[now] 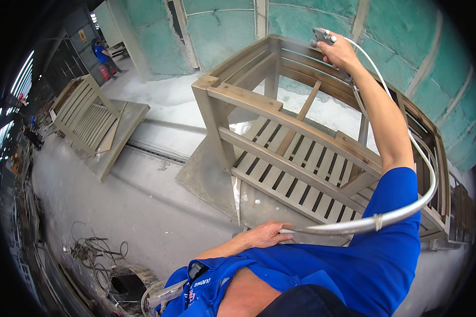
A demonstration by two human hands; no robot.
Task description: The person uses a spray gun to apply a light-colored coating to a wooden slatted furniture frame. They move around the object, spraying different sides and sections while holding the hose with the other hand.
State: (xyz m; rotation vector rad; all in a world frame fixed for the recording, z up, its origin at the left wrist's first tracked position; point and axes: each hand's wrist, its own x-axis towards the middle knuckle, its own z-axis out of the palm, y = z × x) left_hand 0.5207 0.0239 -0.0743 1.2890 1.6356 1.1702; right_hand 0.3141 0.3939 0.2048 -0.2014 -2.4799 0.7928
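A metal spray gun (322, 38) is gripped in my right hand (339, 54), my arm stretched out over the far top rail of a slatted wooden bench frame (296, 124). Faint mist hangs near that far rail. From the gun a pale hose (373, 223) loops down past my right arm and across my front. My left hand (269, 234) is closed around the hose, low in front of my body and short of the bench's near side. The bench, brownish-grey with a slatted seat, rests on a flat board (209, 177).
To the left another slatted wooden piece (87, 119) stands on its own board. Green-coated wall panels (222, 37) rise behind the bench. Tangled cables (98, 253) lie at lower left. A rail track (156, 153) crosses the floor. A person in blue (101, 54) is far off.
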